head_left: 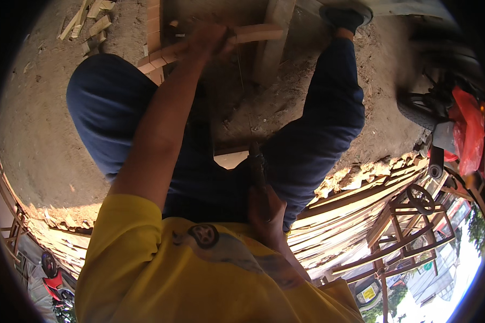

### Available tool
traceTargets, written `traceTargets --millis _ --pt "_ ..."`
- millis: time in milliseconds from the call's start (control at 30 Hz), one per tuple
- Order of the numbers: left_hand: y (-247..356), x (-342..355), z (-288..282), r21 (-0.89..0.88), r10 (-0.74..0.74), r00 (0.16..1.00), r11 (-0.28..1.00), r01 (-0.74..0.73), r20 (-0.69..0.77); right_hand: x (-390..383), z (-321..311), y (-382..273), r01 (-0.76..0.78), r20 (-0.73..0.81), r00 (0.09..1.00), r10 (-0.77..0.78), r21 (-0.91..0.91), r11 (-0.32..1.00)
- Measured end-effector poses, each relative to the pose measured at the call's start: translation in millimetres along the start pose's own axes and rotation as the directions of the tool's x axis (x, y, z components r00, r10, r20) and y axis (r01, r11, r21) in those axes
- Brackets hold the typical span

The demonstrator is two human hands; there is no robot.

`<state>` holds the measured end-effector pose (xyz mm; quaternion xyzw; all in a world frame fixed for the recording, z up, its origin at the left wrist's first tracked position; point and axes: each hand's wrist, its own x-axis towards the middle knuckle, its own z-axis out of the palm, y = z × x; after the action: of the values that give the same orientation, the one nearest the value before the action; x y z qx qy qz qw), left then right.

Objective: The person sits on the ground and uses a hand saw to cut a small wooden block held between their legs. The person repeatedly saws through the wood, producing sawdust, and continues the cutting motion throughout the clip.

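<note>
My left hand (213, 40), somewhat blurred, is closed round a wooden strip (258, 33) beyond my knees. The strip's reddish-brown wood shows on both sides of the fist. Close to my lap, my right hand (269, 210) wraps round the grip of a dark hand tool (257, 167), whose narrower end points away from me. A thin straight line, a wire or slim rod, runs from near that end toward my left hand; its far end is hard to make out. Part of the tool is hidden by my fingers and shaded.
A row of wooden blocks (153, 24) runs away beside the strip. A thick post or beam (275, 43) stands right of it. Wood offcuts (99, 24) lie at far left. Stacked planks (355, 199), a wooden frame (409, 237) and a motorcycle with a red cover (466, 132) are on the right.
</note>
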<state>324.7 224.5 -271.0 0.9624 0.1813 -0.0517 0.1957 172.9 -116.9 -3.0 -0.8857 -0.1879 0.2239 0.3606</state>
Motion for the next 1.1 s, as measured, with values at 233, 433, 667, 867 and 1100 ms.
traceTargets --millis 233,433,667,867,1100 --pt "8.1 -3.5 -20.0 0.114 0.065 0.997 0.992 -0.060 -0.037 0.1 -7.1 -10.9 -0.005 -0.012 1.000 0.005 0.026 1.000" --pt "8.5 -8.3 -24.0 0.036 0.065 0.997 0.997 -0.064 -0.039 23.0 -8.7 -7.4 -0.046 0.038 0.998 0.044 0.054 0.997" --pt "2.4 -4.3 -13.3 -0.056 0.045 0.996 0.997 -0.050 -0.075 28.7 -13.9 -8.1 -0.033 0.032 0.999 0.033 -0.007 0.999" --pt "4.1 -1.7 -12.5 0.194 0.093 0.992 0.978 -0.074 -0.091 24.1 -16.9 -6.7 -0.043 0.012 0.999 0.043 0.064 0.997" --pt "7.4 -1.3 -13.6 0.077 0.115 0.978 0.992 -0.103 -0.172 54.9 -13.9 -11.3 -0.153 0.131 0.982 0.137 0.127 0.980"
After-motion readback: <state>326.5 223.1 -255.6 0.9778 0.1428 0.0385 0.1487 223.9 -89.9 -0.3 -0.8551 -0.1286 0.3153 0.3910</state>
